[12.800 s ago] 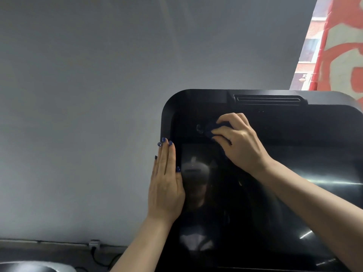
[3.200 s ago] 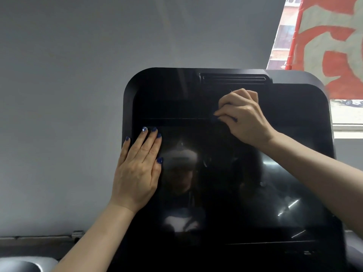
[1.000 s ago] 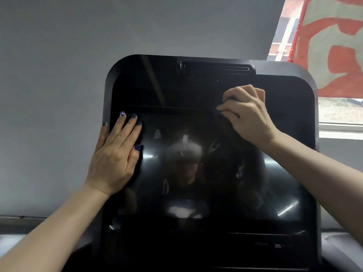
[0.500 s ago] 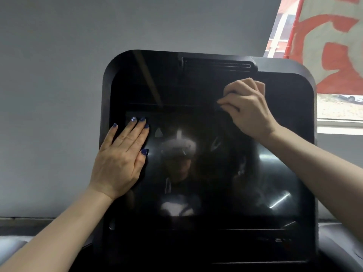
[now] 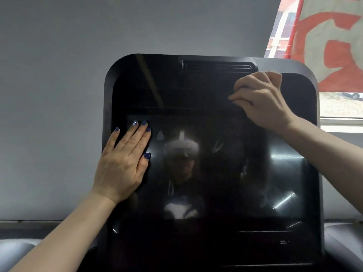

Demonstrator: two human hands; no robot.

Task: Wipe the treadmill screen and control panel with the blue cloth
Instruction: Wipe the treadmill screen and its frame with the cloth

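Note:
The treadmill's black glossy screen (image 5: 216, 173) fills the middle of the view, set in a rounded black console (image 5: 141, 79). My right hand (image 5: 261, 101) is curled at the upper right of the panel, just under the top vent slot (image 5: 218, 66). It grips a dark cloth (image 5: 238, 91), almost hidden under the fingers. My left hand (image 5: 123, 161) lies flat with straight fingers on the screen's left edge. The control panel strip (image 5: 265, 238) sits below the screen.
A grey wall (image 5: 59, 95) stands behind the console. A window with a red and white banner (image 5: 334, 40) is at the upper right. Grey treadmill handrails (image 5: 341, 244) flank the console's bottom corners.
My right hand has slid to the right and slightly up along the top of the panel with the cloth. My left hand stays flat on the left edge. The view has shifted a little.

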